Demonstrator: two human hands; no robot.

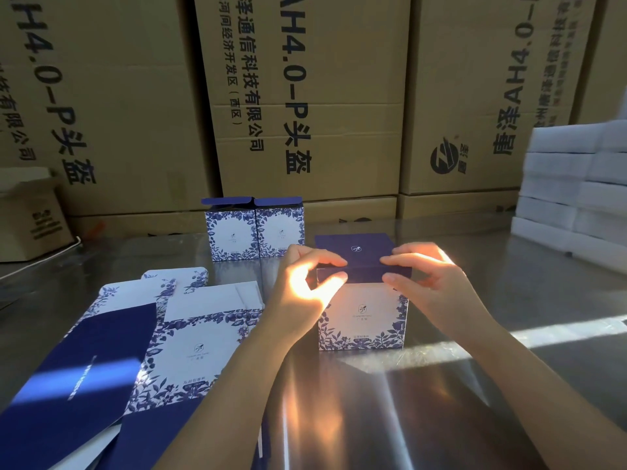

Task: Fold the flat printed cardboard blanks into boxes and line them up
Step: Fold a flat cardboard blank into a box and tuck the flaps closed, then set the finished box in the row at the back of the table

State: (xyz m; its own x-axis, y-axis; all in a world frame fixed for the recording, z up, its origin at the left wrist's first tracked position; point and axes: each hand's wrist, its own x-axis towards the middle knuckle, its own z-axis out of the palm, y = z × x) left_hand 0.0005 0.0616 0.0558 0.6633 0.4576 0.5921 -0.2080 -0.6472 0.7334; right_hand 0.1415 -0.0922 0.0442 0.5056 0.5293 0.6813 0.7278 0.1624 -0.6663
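A white box with blue floral print [363,320] stands upright on the metal table [509,385], its dark blue lid flap [356,249] tilted up. My left hand [305,283] pinches the lid's front tuck flap at its left end. At the flap's right end, my right hand [427,276] pinches it too. Two folded boxes [254,232] stand side by side farther back with their top flaps open. Flat printed blanks [142,351] lie in a loose pile at the front left.
Large brown shipping cartons [305,96] form a wall behind the table. A small brown carton [30,222] sits at the far left. White foam blocks [576,184] are stacked at the right. Strong sunlight falls across the table and my hands.
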